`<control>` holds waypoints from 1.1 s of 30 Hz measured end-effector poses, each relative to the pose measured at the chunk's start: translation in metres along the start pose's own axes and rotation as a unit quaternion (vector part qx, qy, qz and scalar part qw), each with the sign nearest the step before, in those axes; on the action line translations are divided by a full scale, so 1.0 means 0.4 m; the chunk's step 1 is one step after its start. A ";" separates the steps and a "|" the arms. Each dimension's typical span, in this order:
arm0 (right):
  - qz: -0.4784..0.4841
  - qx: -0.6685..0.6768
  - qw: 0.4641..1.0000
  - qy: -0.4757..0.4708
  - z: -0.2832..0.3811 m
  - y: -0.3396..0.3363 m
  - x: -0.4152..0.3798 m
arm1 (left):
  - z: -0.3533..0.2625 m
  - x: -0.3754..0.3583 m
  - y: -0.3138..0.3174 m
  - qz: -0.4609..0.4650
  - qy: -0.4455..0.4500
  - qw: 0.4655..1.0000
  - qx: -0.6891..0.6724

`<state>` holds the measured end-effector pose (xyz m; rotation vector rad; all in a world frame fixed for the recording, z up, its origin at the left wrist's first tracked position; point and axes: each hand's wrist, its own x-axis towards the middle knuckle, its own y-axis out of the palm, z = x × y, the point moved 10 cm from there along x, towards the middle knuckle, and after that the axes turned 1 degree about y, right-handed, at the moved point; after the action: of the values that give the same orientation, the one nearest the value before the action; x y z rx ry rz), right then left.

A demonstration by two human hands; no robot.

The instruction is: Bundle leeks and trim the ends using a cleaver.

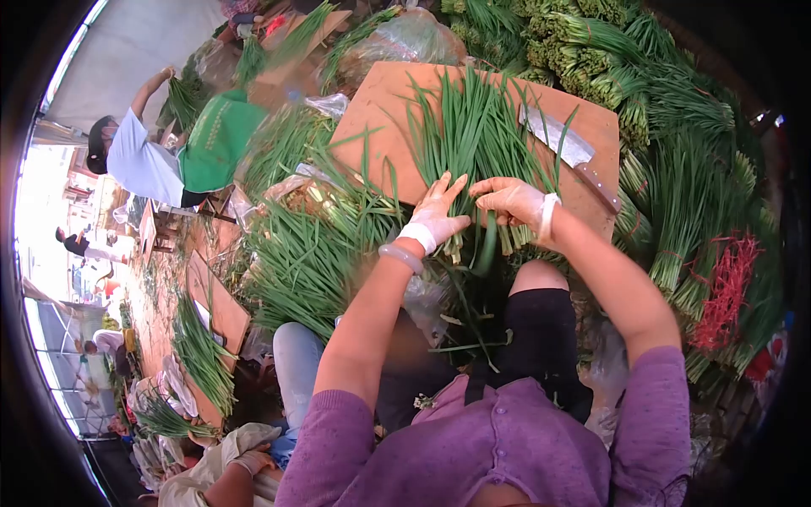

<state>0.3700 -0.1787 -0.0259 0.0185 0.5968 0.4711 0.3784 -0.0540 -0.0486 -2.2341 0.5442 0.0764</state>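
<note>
A loose bunch of garlic chives (473,127) lies on a brown wooden board (380,93), its pale stem ends toward me at the near edge. My left hand (435,215), in a thin whitish glove, rests on the left side of the bunch near the stems with its fingers spread. Beside it my right hand (514,203), gloved too, has its fingers curled together at the stems; a green blade hangs just below them. A cleaver (557,139) with a wooden handle lies on the board, right of the bunch, partly under some leaves.
Tied chive bundles (667,93) are piled at the right, with red ties (726,291) on them. Loose chives (304,253) heap up left of the board. Farther left, a person (152,156) handles chives, and a sleeve (220,473) shows at the bottom left.
</note>
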 end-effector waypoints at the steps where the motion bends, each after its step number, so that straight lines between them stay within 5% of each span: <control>1: 0.068 -0.046 0.997 0.012 0.016 0.017 -0.009 | -0.003 0.001 0.000 -0.011 0.005 0.998 0.062; 2: 0.178 -0.009 0.984 -0.029 0.040 0.043 -0.008 | -0.009 -0.003 0.000 -0.021 0.003 0.997 0.072; 3: 0.186 -0.005 0.978 -0.092 0.137 0.048 -0.059 | -0.013 -0.002 0.003 -0.019 0.006 0.997 0.072; 4: 0.083 -0.116 0.973 -0.183 0.214 -0.016 -0.051 | -0.011 0.001 0.004 -0.018 -0.005 0.997 0.078; 5: 0.096 -0.031 0.976 -0.195 0.324 -0.031 -0.119 | -0.008 0.003 0.004 -0.018 -0.017 0.996 0.083; 7: -0.085 0.167 0.916 -0.356 0.472 -0.205 -0.183 | -0.012 -0.002 -0.001 -0.027 -0.014 0.998 0.062; 9: -0.292 0.038 0.861 -0.416 0.484 -0.368 -0.251 | -0.018 0.000 -0.047 -0.081 0.008 0.996 0.025; 11: -0.271 -0.132 0.894 -0.333 0.410 -0.403 -0.194 | -0.018 -0.019 -0.135 -0.214 0.020 0.976 -0.046; 13: -0.193 -0.324 0.913 -0.154 0.190 -0.451 -0.051 | 0.055 -0.008 -0.148 -0.220 -0.024 0.967 -0.125; 15: -0.235 -0.579 0.778 -0.066 0.108 -0.407 -0.097 | 0.074 -0.008 -0.130 -0.183 -0.066 0.977 -0.087; 17: -0.230 -0.575 0.784 0.044 0.036 -0.404 -0.109 | 0.073 -0.006 -0.093 -0.111 -0.114 0.987 -0.022; 18: -0.230 -0.575 0.784 0.041 0.000 -0.397 -0.088 | 0.050 0.004 -0.082 -0.110 -0.094 0.989 -0.003; 21: -0.226 -0.277 0.930 -0.083 -0.068 -0.333 -0.027 | -0.059 0.038 -0.029 -0.123 -0.056 0.988 0.074; 23: -0.182 -0.179 0.963 -0.083 -0.085 -0.236 -0.008 | -0.094 0.086 0.015 -0.170 -0.018 0.985 -0.018; 24: -0.192 -0.313 0.923 -0.112 -0.082 -0.229 0.015 | -0.130 0.090 0.027 -0.197 -0.006 0.969 -0.150; 28: -0.263 -0.320 0.903 -0.114 -0.027 -0.283 -0.089 | -0.161 0.129 0.170 -0.108 -0.007 0.946 -0.307; 31: -0.233 -0.401 0.879 -0.108 -0.019 -0.339 -0.128 | -0.221 0.064 0.115 -0.052 0.017 0.979 -0.197; 32: -0.282 -0.467 0.837 -0.048 0.017 -0.335 -0.176 | -0.218 0.032 0.075 -0.088 0.040 0.982 -0.163; 33: -0.328 -0.504 0.789 -0.126 0.049 -0.334 -0.201 | -0.210 -0.015 0.015 -0.155 0.072 0.970 -0.173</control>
<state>0.3789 -0.3304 0.0136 -1.1102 0.0001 0.0477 0.3602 -0.1171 0.0044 -2.6551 0.2650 -0.1670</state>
